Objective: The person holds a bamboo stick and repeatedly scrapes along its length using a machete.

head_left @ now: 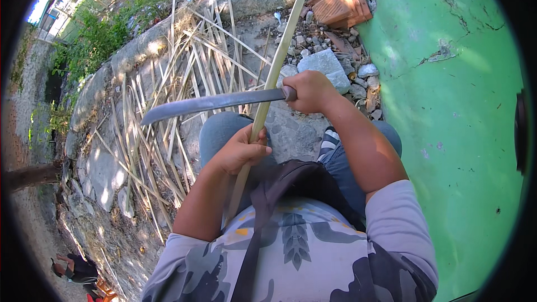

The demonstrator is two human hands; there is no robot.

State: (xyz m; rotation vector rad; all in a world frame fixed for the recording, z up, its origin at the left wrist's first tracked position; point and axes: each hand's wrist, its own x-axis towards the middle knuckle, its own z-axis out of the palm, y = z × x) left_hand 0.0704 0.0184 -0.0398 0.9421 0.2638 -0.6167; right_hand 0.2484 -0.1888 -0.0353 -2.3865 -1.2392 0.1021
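Note:
My left hand (241,151) is closed around a long, pale green-yellow bamboo strip (279,50). The strip slants from near my lap up to the far middle of the view. My right hand (309,91) grips the dark handle of a machete (210,103). Its long, slightly curved grey blade points left and crosses the strip above my left hand. Whether the edge touches the strip or bites into it, I cannot tell. The strip's lower end lies by my torso, between my left forearm and a dark strap.
Many split bamboo strips (162,128) lie heaped on the stony ground at left. Rubble with a pale block (324,70) and orange bricks (340,8) lies beyond my right hand. A green painted floor (447,134) stretches along the right. Another person (78,268) is at lower left.

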